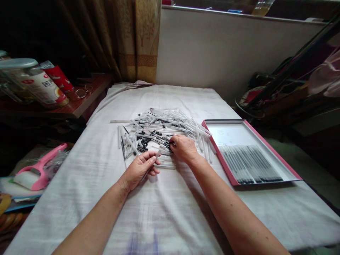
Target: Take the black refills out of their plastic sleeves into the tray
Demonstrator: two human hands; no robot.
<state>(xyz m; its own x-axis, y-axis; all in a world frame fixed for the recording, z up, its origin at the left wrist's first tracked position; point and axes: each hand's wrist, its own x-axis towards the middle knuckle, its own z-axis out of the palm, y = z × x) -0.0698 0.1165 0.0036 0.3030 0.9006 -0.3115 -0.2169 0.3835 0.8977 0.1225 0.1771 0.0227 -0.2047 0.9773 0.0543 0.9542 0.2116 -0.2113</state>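
Observation:
My left hand (pixel 142 167) is closed around a translucent pen barrel (pixel 158 153), whose end sticks up past the thumb. At the right side of a loose heap of pen parts, my right hand (pixel 183 146) has its fingertips pinched together among thin dark pen refills (pixel 165 140). What those fingertips grip, if anything, is hidden. Clear pen barrels (pixel 183 118) make up most of the heap. Small black caps (pixel 142 144) lie clustered just beyond my left hand.
A shallow pink-edged box (pixel 225 161) on the right holds a row of pens (pixel 248 164). White cloth (pixel 156 212) covers the table. To the left are a side table with a jar (pixel 39 85) and eyeglasses (pixel 82 92), and a pink tape dispenser (pixel 39 173) lower down.

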